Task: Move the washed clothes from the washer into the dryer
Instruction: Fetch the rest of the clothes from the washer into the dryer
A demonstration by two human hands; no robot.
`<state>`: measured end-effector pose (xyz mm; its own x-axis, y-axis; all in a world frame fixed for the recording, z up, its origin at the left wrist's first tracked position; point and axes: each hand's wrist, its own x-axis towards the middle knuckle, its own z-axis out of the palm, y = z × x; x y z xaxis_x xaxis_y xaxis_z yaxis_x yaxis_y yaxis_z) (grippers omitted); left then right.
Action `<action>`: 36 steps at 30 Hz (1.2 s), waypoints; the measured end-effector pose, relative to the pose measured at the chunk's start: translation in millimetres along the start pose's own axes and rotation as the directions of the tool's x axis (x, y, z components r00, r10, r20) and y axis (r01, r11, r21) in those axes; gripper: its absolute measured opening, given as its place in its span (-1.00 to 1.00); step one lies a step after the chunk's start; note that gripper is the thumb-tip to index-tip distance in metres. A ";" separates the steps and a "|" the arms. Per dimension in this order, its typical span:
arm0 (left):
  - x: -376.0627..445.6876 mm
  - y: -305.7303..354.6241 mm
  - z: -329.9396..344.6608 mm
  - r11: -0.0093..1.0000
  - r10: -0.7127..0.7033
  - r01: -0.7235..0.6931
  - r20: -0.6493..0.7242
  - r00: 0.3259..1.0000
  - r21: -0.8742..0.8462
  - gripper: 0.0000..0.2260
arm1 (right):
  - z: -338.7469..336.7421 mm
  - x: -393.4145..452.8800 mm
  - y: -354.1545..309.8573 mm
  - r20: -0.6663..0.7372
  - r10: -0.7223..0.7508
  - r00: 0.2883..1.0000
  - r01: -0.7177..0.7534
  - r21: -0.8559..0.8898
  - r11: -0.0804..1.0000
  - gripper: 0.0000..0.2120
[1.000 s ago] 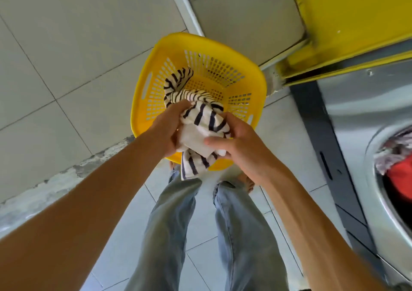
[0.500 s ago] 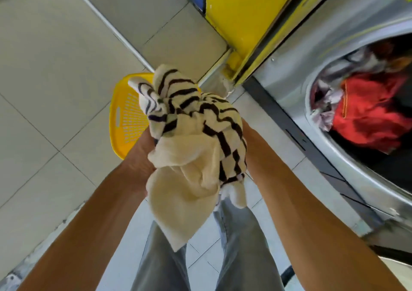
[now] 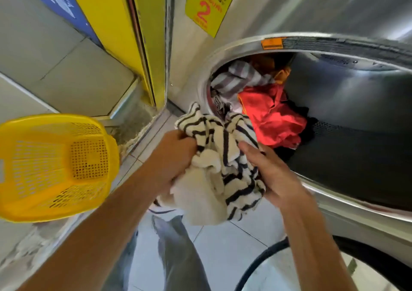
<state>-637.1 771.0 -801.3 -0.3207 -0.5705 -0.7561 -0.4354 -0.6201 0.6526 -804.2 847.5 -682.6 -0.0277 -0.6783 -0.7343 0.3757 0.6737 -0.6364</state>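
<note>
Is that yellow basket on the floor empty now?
Empty. The yellow basket shows only its bare perforated bottom and walls; the striped cloth is held in both hands at the drum opening.

Left of the dryer (image 3: 312, 203) opening, the basket (image 3: 55, 168) is sitting on the floor; clothes (image 3: 267, 110) are lying inside it.

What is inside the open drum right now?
In the drum lie a red garment, a grey-striped cloth and something orange behind. Whatever lies under them is covered. The striped towel is at the opening, gripped by both hands.
</note>
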 end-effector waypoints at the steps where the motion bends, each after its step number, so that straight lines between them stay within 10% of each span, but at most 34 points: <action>1: -23.5 48.1 14.0 0.995 0.092 -0.092 0.008 0.996 0.037 -0.70 | -16.3 2.1 -7.6 -0.085 -0.047 0.995 0.042 -0.059 0.997 -0.33; 9: 18.9 179.0 91.1 0.771 0.471 -0.411 -0.001 0.882 0.486 -0.73 | -101.1 75.0 -97.5 -0.500 -0.249 0.830 0.033 -0.402 0.915 -0.86; 13: 48.2 197.3 79.2 0.558 0.547 -0.420 0.063 0.835 0.715 -0.69 | -98.2 126.3 -117.4 -0.450 -0.357 0.819 0.043 -0.571 0.820 -0.86; 19: 24.5 134.0 37.9 0.621 0.423 -0.451 0.210 0.881 0.641 -0.45 | -94.9 181.4 -83.7 -0.353 -0.391 0.850 0.030 -0.708 0.705 -0.67; 26: -6.7 -14.8 -75.9 0.786 0.166 -0.076 -0.090 0.982 0.614 -0.50 | -7.6 165.6 26.1 -0.292 -0.206 0.934 -0.029 -0.635 0.772 -0.72; 36: -86.1 -118.6 -209.3 0.865 0.009 0.216 -0.445 0.896 0.453 -0.51 | 189.4 146.6 131.6 0.062 -0.073 0.995 0.095 -0.775 0.625 -0.62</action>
<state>-381.8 781.0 -803.3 0.0830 -0.7561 -0.6492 -0.8272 -0.4156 0.3782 -583.4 781.2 -829.3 0.0028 -0.7428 -0.6695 -0.4855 0.5843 -0.6503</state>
